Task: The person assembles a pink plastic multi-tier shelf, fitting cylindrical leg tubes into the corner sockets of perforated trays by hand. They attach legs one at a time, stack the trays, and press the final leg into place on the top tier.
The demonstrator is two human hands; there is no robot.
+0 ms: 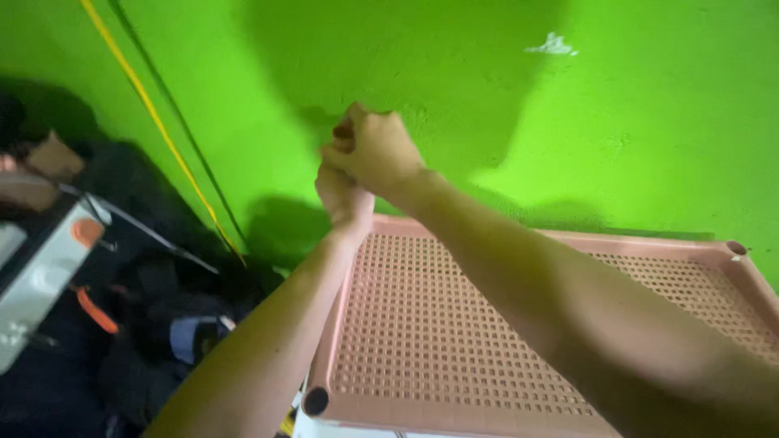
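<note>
Both my hands are raised together in front of a bright green wall (633, 105), above the far left corner of a pink perforated plastic shelf (422, 341). My right hand (375, 150) is clenched, with a small dark reddish thing barely showing at its top; what it is cannot be told. My left hand (342, 195) sits just below it, fingers curled, largely hidden behind the right hand. My right forearm crosses over the shelf from the lower right.
The shelf has round sockets at its corners (315, 401). A yellow cord (154, 122) and a dark cable run down the wall at left. Dark clutter, a grey box with orange parts (49, 268) and tools lie at lower left.
</note>
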